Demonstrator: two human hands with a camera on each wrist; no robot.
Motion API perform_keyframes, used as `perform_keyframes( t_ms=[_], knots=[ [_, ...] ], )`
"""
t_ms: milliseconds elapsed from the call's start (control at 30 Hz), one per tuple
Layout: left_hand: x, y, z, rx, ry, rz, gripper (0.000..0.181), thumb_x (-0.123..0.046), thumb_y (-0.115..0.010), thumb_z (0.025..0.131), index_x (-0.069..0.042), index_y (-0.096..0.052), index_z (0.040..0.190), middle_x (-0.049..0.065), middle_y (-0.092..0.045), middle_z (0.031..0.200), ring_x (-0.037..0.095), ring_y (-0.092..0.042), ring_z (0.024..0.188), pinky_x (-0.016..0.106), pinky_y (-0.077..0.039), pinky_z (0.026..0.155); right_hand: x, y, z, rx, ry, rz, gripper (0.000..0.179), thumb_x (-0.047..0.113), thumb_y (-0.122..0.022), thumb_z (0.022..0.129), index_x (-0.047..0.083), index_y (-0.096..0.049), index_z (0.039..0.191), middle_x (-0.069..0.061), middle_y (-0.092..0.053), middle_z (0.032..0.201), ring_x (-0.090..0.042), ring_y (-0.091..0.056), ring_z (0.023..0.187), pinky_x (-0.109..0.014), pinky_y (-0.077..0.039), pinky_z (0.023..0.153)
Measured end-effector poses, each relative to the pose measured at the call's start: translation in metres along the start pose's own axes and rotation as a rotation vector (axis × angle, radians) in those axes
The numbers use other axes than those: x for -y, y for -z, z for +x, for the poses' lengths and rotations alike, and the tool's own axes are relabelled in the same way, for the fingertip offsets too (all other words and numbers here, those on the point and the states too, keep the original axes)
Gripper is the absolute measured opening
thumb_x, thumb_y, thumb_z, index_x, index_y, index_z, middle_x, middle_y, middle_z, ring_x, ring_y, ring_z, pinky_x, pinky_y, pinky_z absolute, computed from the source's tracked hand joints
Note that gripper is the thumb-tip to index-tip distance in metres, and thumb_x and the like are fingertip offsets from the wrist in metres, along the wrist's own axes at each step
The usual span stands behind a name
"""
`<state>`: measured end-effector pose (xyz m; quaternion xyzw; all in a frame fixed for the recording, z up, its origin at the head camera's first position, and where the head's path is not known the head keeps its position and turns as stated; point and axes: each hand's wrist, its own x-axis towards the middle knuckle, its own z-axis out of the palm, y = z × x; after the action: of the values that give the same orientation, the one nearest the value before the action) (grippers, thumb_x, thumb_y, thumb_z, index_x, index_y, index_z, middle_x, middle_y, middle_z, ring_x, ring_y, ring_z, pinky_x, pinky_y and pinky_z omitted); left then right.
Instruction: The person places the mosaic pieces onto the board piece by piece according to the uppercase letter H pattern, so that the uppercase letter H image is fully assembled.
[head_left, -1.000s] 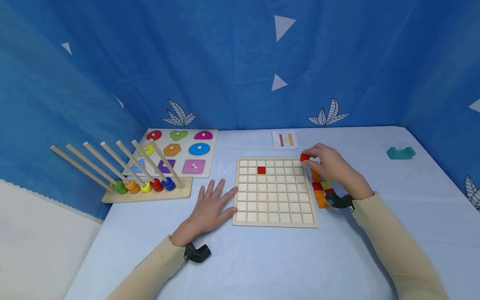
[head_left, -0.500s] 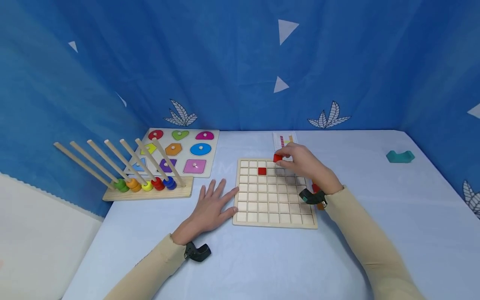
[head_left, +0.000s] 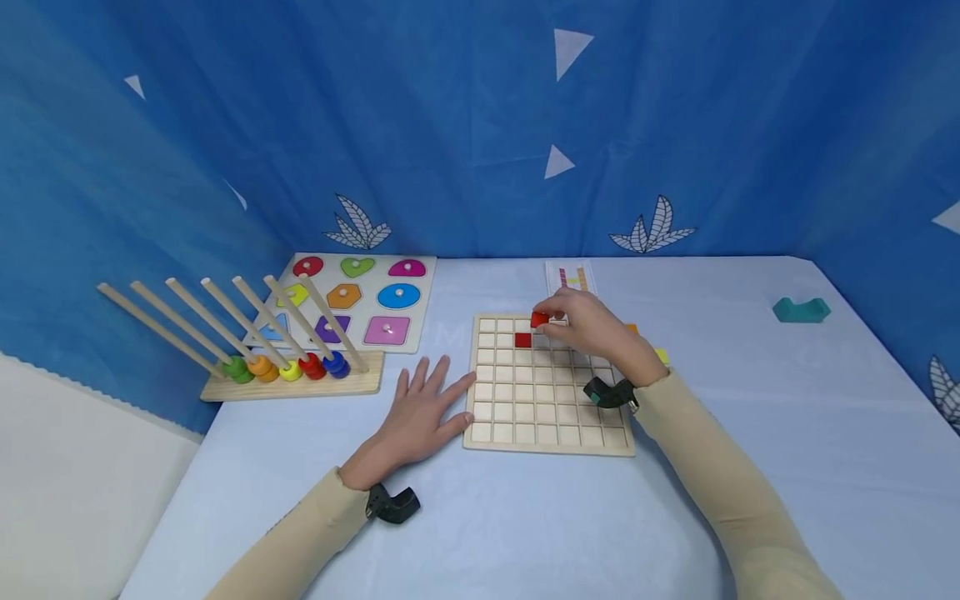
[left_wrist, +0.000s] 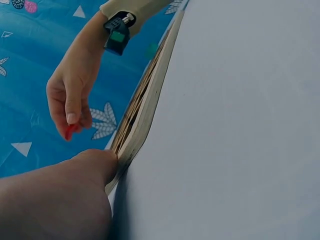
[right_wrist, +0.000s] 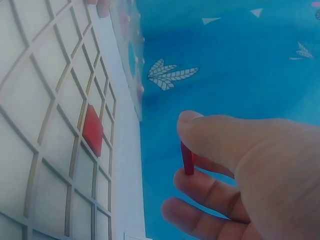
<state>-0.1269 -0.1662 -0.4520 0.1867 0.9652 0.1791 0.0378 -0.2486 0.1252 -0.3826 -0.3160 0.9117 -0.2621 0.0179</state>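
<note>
A wooden grid board [head_left: 504, 392] lies on the white table, with one red square tile [head_left: 522, 340] set in a cell of its second row from the back. My right hand [head_left: 585, 329] pinches another red tile [head_left: 538, 319] between thumb and fingers, above the board's back rows. In the right wrist view that held tile [right_wrist: 187, 159] appears edge-on, apart from the board. My left hand [head_left: 420, 417] lies with fingers spread beside the board's left edge, thumb and index finger touching it. The left wrist view shows the left thumb [left_wrist: 100, 162] against the rim.
Orange and yellow tiles [head_left: 662, 356] sit right of the board, mostly hidden by the right arm. Behind it lies a pattern card [head_left: 570, 275]. On the left are a bead stand with slanting rods [head_left: 300, 387] and a shape puzzle [head_left: 352, 325]. A teal piece [head_left: 801, 311] lies far right.
My right hand has carried the red tile leftward from the board's right edge to near the other red tile. The left hand stays put.
</note>
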Motion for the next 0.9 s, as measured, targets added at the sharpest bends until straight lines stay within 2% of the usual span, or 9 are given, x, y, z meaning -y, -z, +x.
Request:
perform_keyframes(
  t_ms=[233,433,667,900],
  knots=[
    [-0.0011,-0.0003,-0.0001,0.006,-0.005,-0.005,0.063,-0.049,-0.053,0.101,-0.026,-0.04,0.158,0.022,-0.023,0.169,0.054,-0.009,0.155,0.076,-0.008,0.119,-0.0037,-0.0014,0.0,0.012,0.01,-0.003,0.022,0.012,-0.072,0.094,0.005,-0.075,0.114,-0.013,-0.07,0.107,-0.025,-0.06,0.092,-0.039,-0.051,0.078],
    [-0.001,0.0002,-0.001,0.003,0.0,0.003,0.063,-0.049,-0.054,0.101,-0.026,-0.041,0.157,0.023,-0.024,0.168,0.054,-0.01,0.155,0.076,-0.009,0.119,-0.0055,-0.0051,0.001,0.056,0.001,-0.002,0.025,0.012,-0.07,0.094,0.004,-0.074,0.118,-0.014,-0.07,0.111,-0.025,-0.062,0.093,-0.039,-0.053,0.079],
    [-0.0008,0.0002,-0.0017,-0.001,0.007,0.005,0.063,-0.05,-0.054,0.101,-0.027,-0.041,0.157,0.022,-0.023,0.168,0.054,-0.01,0.155,0.075,-0.008,0.119,-0.0056,-0.0076,0.003,0.062,0.013,0.009,0.026,0.013,-0.074,0.092,0.003,-0.075,0.116,-0.013,-0.073,0.106,-0.024,-0.064,0.092,-0.039,-0.056,0.079],
    [-0.0005,-0.0008,0.0009,0.007,0.009,0.014,0.063,-0.049,-0.054,0.1,-0.027,-0.041,0.157,0.022,-0.023,0.168,0.054,-0.01,0.156,0.075,-0.008,0.119,-0.0087,-0.0096,0.002,0.078,0.01,0.013,0.029,0.016,-0.076,0.092,0.002,-0.075,0.118,-0.011,-0.072,0.104,-0.02,-0.059,0.085,-0.032,-0.051,0.072]
  ],
)
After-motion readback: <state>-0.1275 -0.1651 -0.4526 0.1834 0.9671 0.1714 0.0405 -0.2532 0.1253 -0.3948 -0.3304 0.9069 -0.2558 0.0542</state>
